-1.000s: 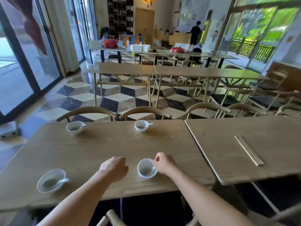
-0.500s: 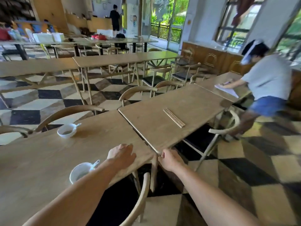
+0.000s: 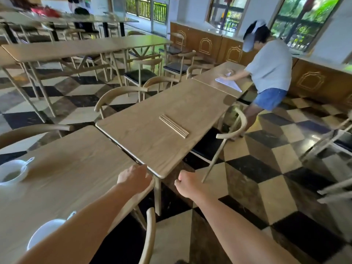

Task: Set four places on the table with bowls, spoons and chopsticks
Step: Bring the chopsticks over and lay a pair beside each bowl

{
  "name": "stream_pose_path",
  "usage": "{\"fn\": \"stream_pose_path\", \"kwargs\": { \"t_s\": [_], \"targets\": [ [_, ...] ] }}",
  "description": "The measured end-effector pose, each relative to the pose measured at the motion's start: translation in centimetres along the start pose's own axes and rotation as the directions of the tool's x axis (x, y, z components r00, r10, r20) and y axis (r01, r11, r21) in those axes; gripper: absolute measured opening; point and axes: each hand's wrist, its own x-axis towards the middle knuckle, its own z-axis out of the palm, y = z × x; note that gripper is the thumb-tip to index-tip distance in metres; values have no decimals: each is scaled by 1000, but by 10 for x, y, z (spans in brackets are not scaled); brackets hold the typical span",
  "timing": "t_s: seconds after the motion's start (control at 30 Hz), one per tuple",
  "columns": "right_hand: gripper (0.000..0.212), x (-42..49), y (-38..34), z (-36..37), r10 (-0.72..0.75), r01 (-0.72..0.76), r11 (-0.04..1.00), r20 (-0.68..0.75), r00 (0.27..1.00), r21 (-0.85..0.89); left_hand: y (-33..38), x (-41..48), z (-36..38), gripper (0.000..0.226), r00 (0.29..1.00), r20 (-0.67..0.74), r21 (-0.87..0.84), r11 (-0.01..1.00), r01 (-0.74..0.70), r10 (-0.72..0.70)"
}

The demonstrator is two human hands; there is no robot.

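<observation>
A bundle of wooden chopsticks (image 3: 174, 126) lies on the second wooden table (image 3: 152, 149), ahead of both hands. On the near table (image 3: 72, 174) a white bowl (image 3: 11, 171) with a spoon in it sits at the left edge of view. Another white bowl (image 3: 44, 234) with a spoon handle (image 3: 71, 214) shows at the bottom left, partly hidden by my left forearm. My left hand (image 3: 133, 180) hovers over the near table's right corner, fingers loosely curled, holding nothing. My right hand (image 3: 187, 184) hangs over the floor beside that corner, loosely curled and empty.
A curved wooden chair (image 3: 235, 128) stands at the second table's right side, and another chair back (image 3: 150, 235) is just below my left arm. A person (image 3: 270, 73) wipes a further table with a cloth (image 3: 228, 82). More chairs line the far side.
The view has swung right along the tables. My right hand has left the near bowl, which now holds a spoon. Both hands have moved to the table's right corner.
</observation>
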Motion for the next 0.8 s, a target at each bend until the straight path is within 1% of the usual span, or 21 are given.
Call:
{"fn": "stream_pose_path", "kwargs": {
  "t_s": [0.1, 0.2, 0.37, 0.47, 0.53, 0.67, 0.8],
  "targets": [
    [27, 18, 10, 4, 55, -54, 998, 49, 997, -28, 0, 14, 18, 17, 997, 50, -48, 997, 56, -54],
    [31, 58, 22, -1, 47, -44, 998, 78, 996, -47, 6, 46, 33, 18, 993, 70, -47, 994, 97, -94],
    [32, 155, 54, -18, 48, -45, 999, 131, 990, -23, 29, 129, 59, 19, 978, 120, -43, 983, 177, -171],
    [35, 218, 79, -33, 21, -21, 1000, 183, 983, -2, 54, 184, 69, 24, 961, 142, -28, 969, 244, -238],
    [34, 255, 94, -45, 8, -4, 1000, 200, 980, -21, 74, 213, 71, 26, 951, 156, -28, 961, 275, -268],
    [47, 323, 111, -69, -17, 35, 996, 197, 980, -88, 104, 257, 74, 22, 951, 157, -60, 958, 280, -268],
    [64, 384, 107, -83, -6, 21, 994, 141, 990, -103, 112, 285, 76, 19, 946, 175, -76, 954, 290, -274]
  ]
}}
